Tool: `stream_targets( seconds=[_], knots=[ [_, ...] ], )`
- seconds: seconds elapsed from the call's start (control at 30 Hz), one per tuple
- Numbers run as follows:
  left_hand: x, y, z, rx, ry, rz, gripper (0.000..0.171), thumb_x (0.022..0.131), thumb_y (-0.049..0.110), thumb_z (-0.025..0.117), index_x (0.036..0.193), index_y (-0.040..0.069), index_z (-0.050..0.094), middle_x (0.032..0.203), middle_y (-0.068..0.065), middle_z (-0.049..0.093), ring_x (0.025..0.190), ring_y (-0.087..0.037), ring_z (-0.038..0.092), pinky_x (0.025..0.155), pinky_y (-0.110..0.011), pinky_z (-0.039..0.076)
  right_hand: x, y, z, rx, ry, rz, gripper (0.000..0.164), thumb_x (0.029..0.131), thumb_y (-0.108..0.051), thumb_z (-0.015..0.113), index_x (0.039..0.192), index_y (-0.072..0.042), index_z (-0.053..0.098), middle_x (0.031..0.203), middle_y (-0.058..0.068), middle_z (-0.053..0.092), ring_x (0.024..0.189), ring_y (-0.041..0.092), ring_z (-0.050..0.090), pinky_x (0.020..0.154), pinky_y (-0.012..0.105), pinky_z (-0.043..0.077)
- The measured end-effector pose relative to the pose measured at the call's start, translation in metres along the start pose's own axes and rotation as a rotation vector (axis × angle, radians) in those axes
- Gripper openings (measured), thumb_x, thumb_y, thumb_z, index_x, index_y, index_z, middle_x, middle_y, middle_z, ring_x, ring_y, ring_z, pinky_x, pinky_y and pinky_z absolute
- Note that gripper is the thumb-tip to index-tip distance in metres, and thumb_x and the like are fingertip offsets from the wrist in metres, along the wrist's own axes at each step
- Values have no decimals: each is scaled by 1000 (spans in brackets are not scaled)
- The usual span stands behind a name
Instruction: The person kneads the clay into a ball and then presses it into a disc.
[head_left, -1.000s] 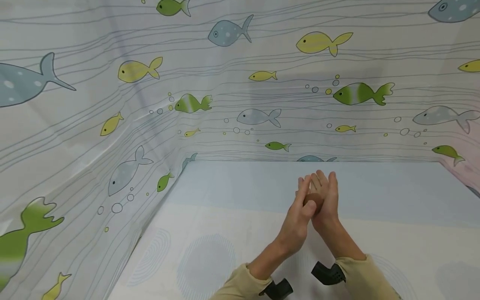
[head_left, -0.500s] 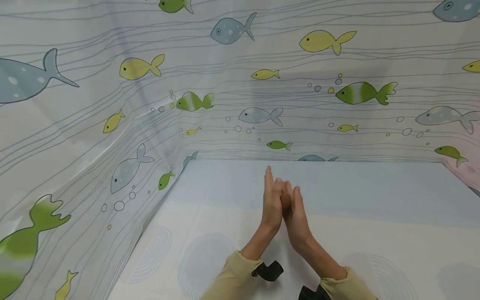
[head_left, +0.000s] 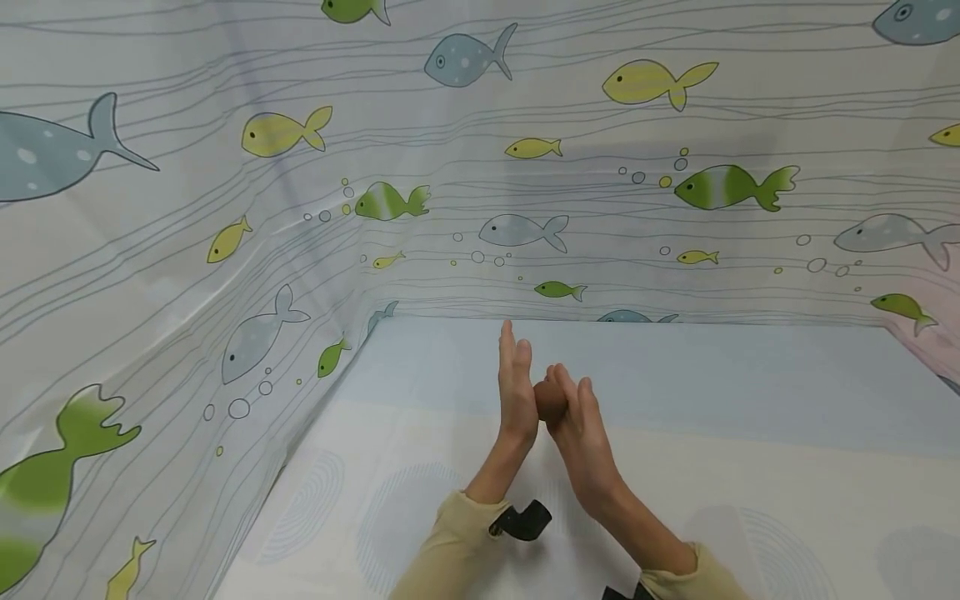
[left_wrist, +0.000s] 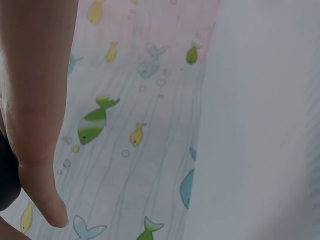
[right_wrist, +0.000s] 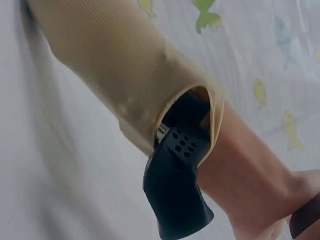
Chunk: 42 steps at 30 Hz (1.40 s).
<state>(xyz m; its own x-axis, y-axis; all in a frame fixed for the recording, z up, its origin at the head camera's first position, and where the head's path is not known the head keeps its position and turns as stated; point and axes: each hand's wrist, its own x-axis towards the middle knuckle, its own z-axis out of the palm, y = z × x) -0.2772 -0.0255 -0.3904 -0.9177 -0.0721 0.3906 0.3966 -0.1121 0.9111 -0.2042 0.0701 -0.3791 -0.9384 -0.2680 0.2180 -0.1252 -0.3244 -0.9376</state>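
A round brown ball, which looks like clay or dough, sits between my two palms above the table. My left hand stands upright with straight fingers, its palm against the ball's left side. Slanting in from the right, my right hand has its extended fingers and palm along the ball's other side. In the left wrist view, a thumb shows at the left edge beside the dark side of the ball. Only part of the ball appears at the lower right of the right wrist view.
Below the hands lies a pale blue and white tabletop. A curtain printed with fish rises behind and on the left. Black camera mounts sit at both cuffs of the beige sleeves.
Both hands have moved left with the ball. The left hand's fingers straightened and its thumb came off the ball. Since half a second ago the ball has come further into view between the palms.
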Motion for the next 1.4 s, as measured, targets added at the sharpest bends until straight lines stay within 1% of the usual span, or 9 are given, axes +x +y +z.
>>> stream_targets(
  seconds=[0.23,0.4,0.43,0.6,0.67,0.77,0.9,1.1,1.4],
  knots=[
    [4,-1,-8,0,15,-21,68,103,46,30,160,15,12,165,0,11,151,-20,13,121,-52,10,-3,-6,4,29,-14,3,76,105,-55,6,158,-1,1,165,14,0,152,28,3,121,53,4],
    [2,-3,-6,-2,-20,-21,68,102,47,30,160,16,12,165,1,11,152,-19,12,121,-52,9,-2,-7,2,55,3,6,78,104,-56,6,157,0,2,165,13,5,152,26,5,121,50,5],
    [1,-4,-4,-3,-34,-22,68,102,47,30,160,16,12,165,2,11,152,-18,11,121,-51,9,-2,-7,1,58,10,2,78,104,-56,6,157,0,3,163,16,9,152,25,6,121,50,5],
    [-11,-9,9,3,-154,-16,69,103,47,29,160,15,9,165,3,8,152,-15,8,122,-48,7,3,-4,-8,54,70,27,79,102,-61,6,159,-5,-1,164,10,5,152,21,2,122,47,8],
    [-19,-10,18,15,-220,-10,70,103,47,28,160,14,7,165,3,6,152,-14,6,122,-48,6,5,-4,-13,53,117,52,80,102,-62,7,159,-7,-4,165,3,-1,152,19,-1,122,45,6],
    [-31,-12,30,25,-311,-4,70,103,47,27,160,13,5,165,4,5,152,-13,2,122,-48,6,8,-4,-23,75,209,79,80,101,-63,11,159,-9,-6,166,0,-3,152,16,-3,123,41,3],
    [-42,-9,40,32,-386,1,70,103,49,25,160,14,5,165,8,4,152,-10,-2,122,-49,5,13,-3,-36,93,293,112,80,101,-64,14,160,-13,-3,167,-4,-4,152,12,-4,123,35,2],
    [-45,-3,42,67,-403,-1,67,102,57,22,160,26,8,165,10,0,151,-8,-4,121,-51,5,19,6,-44,96,319,130,82,100,-66,16,160,-13,0,167,0,-2,153,14,-2,123,38,5],
    [-42,5,42,95,-401,14,71,102,57,21,160,19,9,165,9,1,151,-11,-6,121,-53,4,25,17,-54,117,305,121,82,100,-65,14,159,-10,-1,166,2,-3,152,16,-3,123,40,4]
  ],
)
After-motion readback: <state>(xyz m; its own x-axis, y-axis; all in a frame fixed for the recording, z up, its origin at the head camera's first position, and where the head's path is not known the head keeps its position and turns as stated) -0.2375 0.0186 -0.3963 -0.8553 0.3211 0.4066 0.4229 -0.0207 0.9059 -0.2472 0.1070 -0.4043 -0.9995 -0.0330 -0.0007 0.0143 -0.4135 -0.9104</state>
